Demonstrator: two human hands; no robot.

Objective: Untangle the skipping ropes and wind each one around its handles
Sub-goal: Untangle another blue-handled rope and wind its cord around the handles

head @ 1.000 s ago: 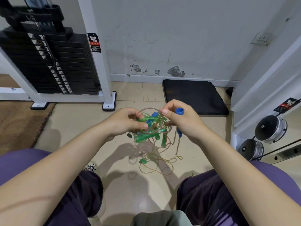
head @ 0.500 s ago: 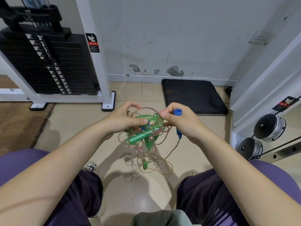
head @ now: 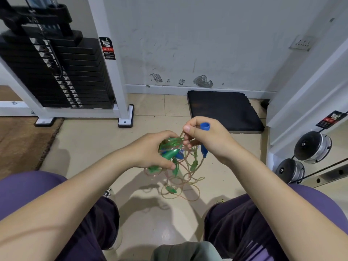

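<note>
The ropes [head: 177, 166] are one tangled clump of thin translucent cord with green handles and blue bits, held in the air between the knees above the floor [head: 90, 144]. Loose loops hang below the clump, and the lowest ones seem to reach the tiles.

The left hand [head: 150, 149] curls round the left side of the clump, thumb under a green handle [head: 170, 153]. The right hand [head: 209, 140] grips a blue handle [head: 204, 138] upright in its fist, cap showing above and tapered end below. Its thumb and forefinger pinch cord at the top of the clump. The two hands are close, nearly touching.

Bare tile lies ahead of the hands up to the black mat [head: 226, 110] by the wall. A weight stack [head: 56, 72] in a white frame stands well to the left, its foot near the floor's open part. A brown carpet [head: 20, 144] borders the tiles on the left. Dumbbells [head: 310, 146] and a white frame close the right side, near the right forearm.
</note>
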